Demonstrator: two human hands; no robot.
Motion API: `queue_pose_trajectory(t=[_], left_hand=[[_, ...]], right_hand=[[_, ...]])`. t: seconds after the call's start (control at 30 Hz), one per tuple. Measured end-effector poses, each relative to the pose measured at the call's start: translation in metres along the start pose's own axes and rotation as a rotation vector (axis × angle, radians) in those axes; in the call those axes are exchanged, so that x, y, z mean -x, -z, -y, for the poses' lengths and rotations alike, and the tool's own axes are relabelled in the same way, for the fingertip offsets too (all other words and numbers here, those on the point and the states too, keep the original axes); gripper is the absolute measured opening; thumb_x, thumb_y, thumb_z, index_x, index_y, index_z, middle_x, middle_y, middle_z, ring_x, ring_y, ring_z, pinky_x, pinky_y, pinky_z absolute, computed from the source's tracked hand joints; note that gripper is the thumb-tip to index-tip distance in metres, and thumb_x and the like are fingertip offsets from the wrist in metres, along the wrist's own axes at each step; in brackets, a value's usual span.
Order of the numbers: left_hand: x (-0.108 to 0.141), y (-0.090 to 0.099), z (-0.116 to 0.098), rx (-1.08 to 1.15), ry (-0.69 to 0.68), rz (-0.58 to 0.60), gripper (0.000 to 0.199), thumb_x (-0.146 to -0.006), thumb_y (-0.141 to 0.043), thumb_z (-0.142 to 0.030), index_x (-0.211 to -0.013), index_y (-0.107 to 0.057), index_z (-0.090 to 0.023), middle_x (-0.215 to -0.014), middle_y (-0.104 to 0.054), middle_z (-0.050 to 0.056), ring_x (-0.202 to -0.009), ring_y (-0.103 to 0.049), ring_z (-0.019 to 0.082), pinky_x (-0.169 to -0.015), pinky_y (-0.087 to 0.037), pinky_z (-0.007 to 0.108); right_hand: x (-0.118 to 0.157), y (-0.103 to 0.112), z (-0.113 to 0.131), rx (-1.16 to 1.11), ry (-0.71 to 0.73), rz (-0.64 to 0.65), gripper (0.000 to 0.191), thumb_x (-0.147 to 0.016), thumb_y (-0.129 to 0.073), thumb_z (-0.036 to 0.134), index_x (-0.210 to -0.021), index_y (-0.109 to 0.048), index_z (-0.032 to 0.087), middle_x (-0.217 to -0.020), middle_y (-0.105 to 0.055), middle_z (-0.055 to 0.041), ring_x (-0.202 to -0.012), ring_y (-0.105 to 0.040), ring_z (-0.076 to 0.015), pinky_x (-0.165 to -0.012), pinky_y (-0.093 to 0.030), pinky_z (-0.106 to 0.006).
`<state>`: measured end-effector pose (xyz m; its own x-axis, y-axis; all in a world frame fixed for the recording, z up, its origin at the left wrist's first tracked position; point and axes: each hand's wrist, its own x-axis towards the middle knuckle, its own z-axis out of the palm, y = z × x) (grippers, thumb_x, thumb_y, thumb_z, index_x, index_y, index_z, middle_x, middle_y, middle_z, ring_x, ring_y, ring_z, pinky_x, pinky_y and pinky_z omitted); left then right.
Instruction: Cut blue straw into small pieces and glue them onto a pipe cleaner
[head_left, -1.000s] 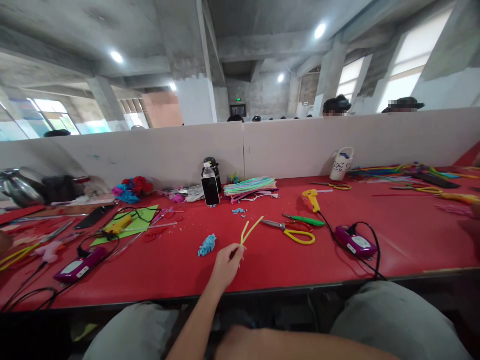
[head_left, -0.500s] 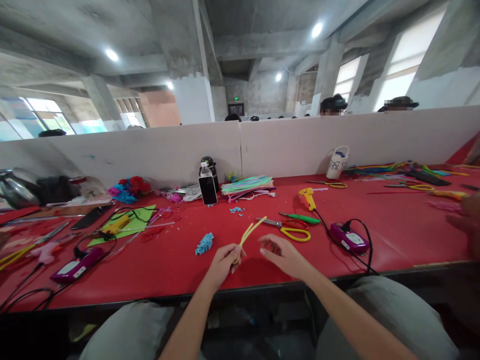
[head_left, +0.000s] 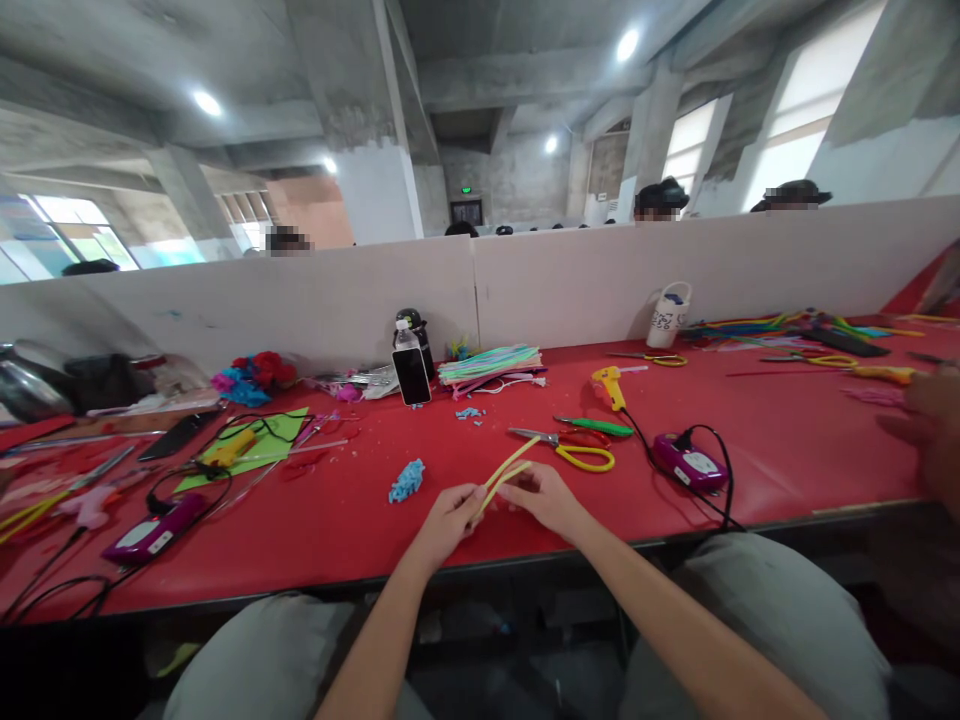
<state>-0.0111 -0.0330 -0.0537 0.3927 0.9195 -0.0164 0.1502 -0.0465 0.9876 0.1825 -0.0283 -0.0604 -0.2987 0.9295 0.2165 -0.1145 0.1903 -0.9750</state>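
Note:
My left hand [head_left: 453, 515] is closed in a pinch around the lower ends of yellow pipe cleaners [head_left: 510, 457], whose free ends spread apart up and to the right. Against the nearer strand, the fingers of my right hand [head_left: 541, 497] are bent and closed on it. To the left of my hands lies a bundle of blue pieces [head_left: 406, 481]. Just beyond my right hand are scissors with yellow handles [head_left: 589, 458], and behind those a green-handled tool [head_left: 600, 427] lies beside red handles.
A yellow glue gun [head_left: 609, 388] is cabled near a purple box [head_left: 691, 464]. Multicoloured pipe cleaners [head_left: 491, 365] lie by a propped phone [head_left: 412, 376]. A second purple box [head_left: 155, 528] is at left. A white partition [head_left: 337, 295] backs the red table; another person's hand [head_left: 934, 415] shows at right.
My right hand has moved left to the yellow pipe cleaners and closed on one strand, bending it lower. The two strands are now wider apart. My left hand keeps its hold.

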Motion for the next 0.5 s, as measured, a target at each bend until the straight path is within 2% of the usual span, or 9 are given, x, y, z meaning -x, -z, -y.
queue_pose_trajectory(t=[0.1,0.2,0.33,0.5], left_hand=[[-0.0021,-0.0010,0.0019,-0.039,-0.015,-0.045,0.046,-0.087,-0.049,-0.056,-0.063,-0.044,-0.017,-0.053,-0.036,-0.006,-0.047,-0.029,0.007,-0.047,-0.023,0.021],[-0.0033,-0.0029,0.0028,-0.094,-0.041,-0.085,0.045,-0.088,-0.049,-0.054,-0.064,-0.045,-0.017,-0.052,-0.034,-0.006,-0.049,-0.029,0.007,-0.048,-0.023,0.022],[-0.0036,-0.0058,0.0028,-0.151,-0.084,-0.110,0.043,-0.089,-0.049,-0.051,-0.064,-0.046,-0.016,-0.056,-0.035,-0.006,-0.053,-0.030,0.008,-0.050,-0.024,0.022],[-0.0023,-0.0067,0.0020,-0.184,-0.100,-0.095,0.041,-0.091,-0.047,-0.048,-0.065,-0.049,-0.016,-0.057,-0.038,-0.005,-0.054,-0.033,0.009,-0.051,-0.027,0.022]], right_hand=[[-0.0021,0.0001,-0.0039,-0.016,-0.002,-0.018,0.031,-0.077,-0.073,0.044,-0.087,-0.062,0.017,-0.071,-0.063,0.0014,-0.060,-0.056,-0.0108,-0.062,-0.048,-0.026],[-0.0033,-0.0024,-0.0053,-0.014,-0.015,0.019,0.034,-0.074,-0.074,0.044,-0.093,-0.065,0.017,-0.075,-0.064,0.0005,-0.061,-0.057,-0.0110,-0.060,-0.047,-0.026],[0.0000,-0.0051,-0.0034,0.030,-0.018,0.088,0.029,-0.073,-0.076,0.040,-0.086,-0.072,0.015,-0.081,-0.068,-0.0032,-0.071,-0.060,-0.0142,-0.066,-0.047,-0.026],[0.0042,-0.0044,-0.0042,0.081,-0.055,0.062,0.029,-0.077,-0.072,0.044,-0.079,-0.070,0.015,-0.063,-0.063,0.0001,-0.058,-0.055,-0.0119,-0.057,-0.042,-0.025]])
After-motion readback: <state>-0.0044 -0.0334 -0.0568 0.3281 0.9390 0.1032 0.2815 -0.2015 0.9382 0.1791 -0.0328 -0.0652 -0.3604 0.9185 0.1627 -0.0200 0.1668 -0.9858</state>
